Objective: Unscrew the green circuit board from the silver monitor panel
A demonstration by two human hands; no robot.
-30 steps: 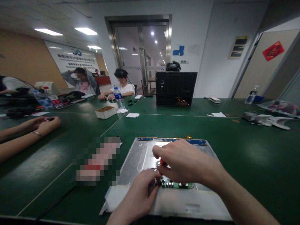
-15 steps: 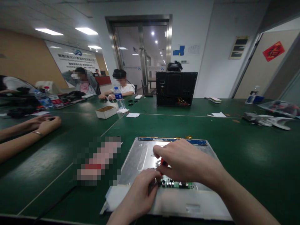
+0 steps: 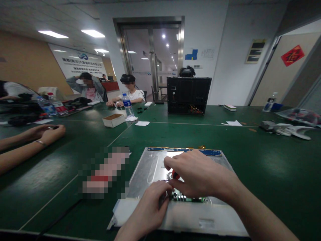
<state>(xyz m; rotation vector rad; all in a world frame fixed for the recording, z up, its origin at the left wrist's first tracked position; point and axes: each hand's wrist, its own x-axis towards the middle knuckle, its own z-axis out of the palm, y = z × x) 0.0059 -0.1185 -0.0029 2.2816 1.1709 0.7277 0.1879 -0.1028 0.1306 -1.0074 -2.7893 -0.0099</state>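
A flat silver display panel (image 3: 155,160) lies on the green table in front of me, with a blue circuit strip (image 3: 210,152) along its far edge. A green circuit board (image 3: 190,198) with several shiny parts sits on its back. My right hand (image 3: 200,170) is closed round a small red-handled screwdriver (image 3: 176,174), over the board's left end; its tip is hidden by my fingers. My left hand (image 3: 151,204) rests on the panel's near part, thumb and fingers pinched together at the board's left end. What they pinch is hidden.
A blurred pink item (image 3: 110,172) lies left of the panel. Another person's hands (image 3: 50,134) are at the far left. An open white box (image 3: 113,121), a water bottle (image 3: 127,105) and a black monitor housing (image 3: 189,95) stand farther back. Grey-white parts (image 3: 286,129) lie at right.
My right hand has shifted very slightly over the board, still round the screwdriver. My left hand stays in place.
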